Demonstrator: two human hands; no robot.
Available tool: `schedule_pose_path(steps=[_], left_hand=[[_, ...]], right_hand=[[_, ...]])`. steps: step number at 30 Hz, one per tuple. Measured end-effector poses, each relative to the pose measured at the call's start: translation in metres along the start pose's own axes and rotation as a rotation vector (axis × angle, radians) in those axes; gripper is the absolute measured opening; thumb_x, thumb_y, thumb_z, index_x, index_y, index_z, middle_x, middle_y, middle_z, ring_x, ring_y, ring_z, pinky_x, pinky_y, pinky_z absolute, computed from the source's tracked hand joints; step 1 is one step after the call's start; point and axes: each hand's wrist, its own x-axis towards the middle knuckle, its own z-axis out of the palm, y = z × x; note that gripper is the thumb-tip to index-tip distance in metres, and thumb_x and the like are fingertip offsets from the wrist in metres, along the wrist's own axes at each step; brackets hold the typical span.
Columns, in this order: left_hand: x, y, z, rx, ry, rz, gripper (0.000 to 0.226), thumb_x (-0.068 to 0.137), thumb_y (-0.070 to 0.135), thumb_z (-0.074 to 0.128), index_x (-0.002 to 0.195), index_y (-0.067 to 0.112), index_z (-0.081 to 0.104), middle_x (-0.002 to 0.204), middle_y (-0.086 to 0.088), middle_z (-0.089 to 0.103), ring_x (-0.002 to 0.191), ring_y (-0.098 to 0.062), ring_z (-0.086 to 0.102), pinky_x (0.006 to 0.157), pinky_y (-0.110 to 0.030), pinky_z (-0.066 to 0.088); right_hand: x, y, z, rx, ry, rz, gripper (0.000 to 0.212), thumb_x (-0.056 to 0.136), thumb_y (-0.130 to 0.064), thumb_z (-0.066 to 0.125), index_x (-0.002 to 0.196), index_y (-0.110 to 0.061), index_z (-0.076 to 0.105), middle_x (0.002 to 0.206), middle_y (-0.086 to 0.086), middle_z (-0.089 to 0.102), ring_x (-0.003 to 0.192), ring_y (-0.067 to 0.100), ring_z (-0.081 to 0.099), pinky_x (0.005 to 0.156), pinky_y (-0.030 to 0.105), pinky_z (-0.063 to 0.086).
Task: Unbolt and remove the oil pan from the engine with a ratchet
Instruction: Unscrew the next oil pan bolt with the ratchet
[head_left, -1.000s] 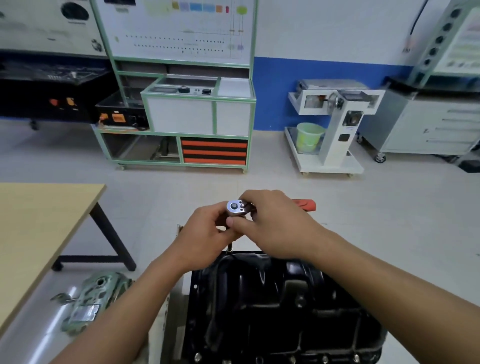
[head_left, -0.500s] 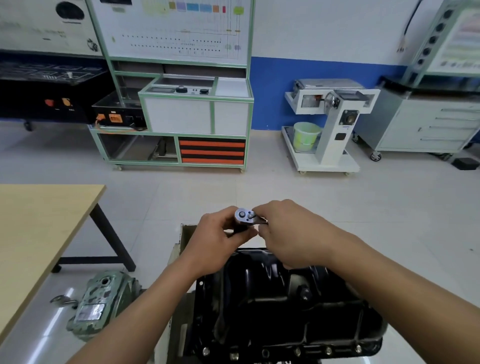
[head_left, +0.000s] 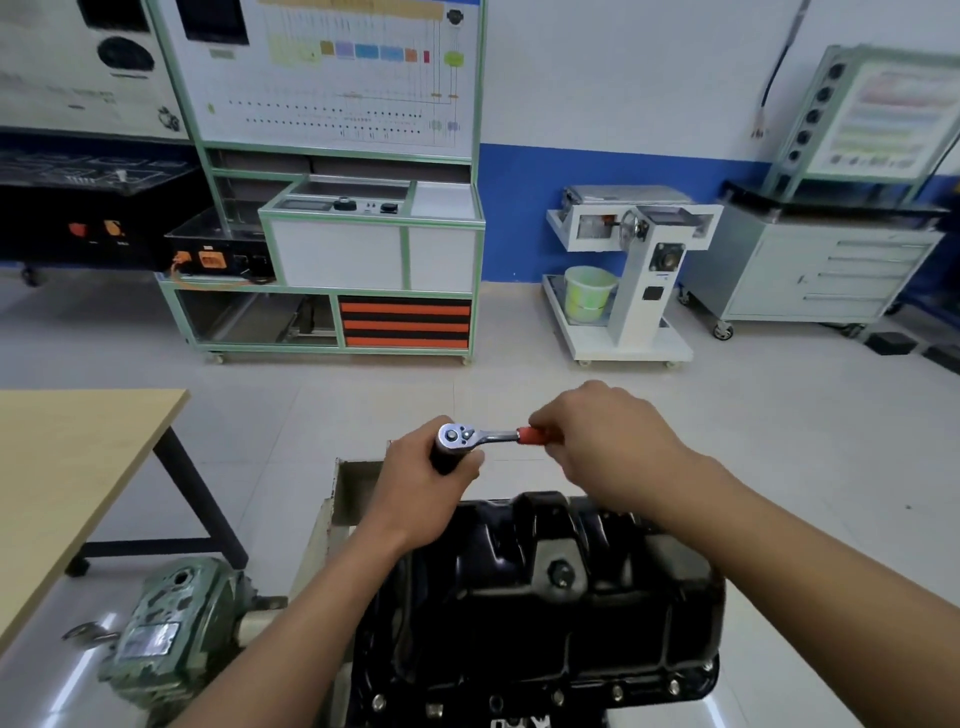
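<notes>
Ratchet (head_left: 488, 437) — left hand (head_left: 421, 493) just below head, right hand (head_left: 608, 441) round red handle

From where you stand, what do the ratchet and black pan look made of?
The ratchet: bright chrome-like metal, judging by mirror glints; its red grip looks like plastic or rubber. The oil pan: probably pressed sheet metal, painted glossy black, given the stamped ribs and sheen.

Both forearms reach forward and converge; left hand (head_left: 423, 491) curls round the ratchet (head_left: 488, 437) just below its head, right hand (head_left: 608, 441) grips its red handle.
</notes>
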Motion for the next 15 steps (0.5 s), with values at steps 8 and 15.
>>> schedule_pose_path(steps=[8,15], left_hand=[[0.001,0.018,-0.009,-0.262,-0.224,-0.031,0.051,0.086,0.049,0.066,0.071,0.001,0.059,0.067,-0.012,0.059,0.065,-0.020,0.047,0.065,-0.032,0.040],[0.015,0.023,-0.015,-0.353,-0.180,-0.128,0.069,0.086,0.069,0.044,0.050,0.011,0.057,0.052,-0.013,0.047,0.054,-0.024,0.043,0.063,-0.035,0.038]], right_hand=[[0.064,0.003,0.034,0.283,0.307,-0.320,0.034,0.102,-0.011,0.047,0.127,-0.024,0.066,0.141,-0.011,0.057,0.114,0.024,0.057,0.087,0.040,0.050],[0.059,0.005,0.029,0.147,0.346,-0.379,0.032,0.102,-0.017,0.048,0.126,-0.029,0.066,0.127,-0.018,0.063,0.089,0.021,0.045,0.075,0.040,0.047]])
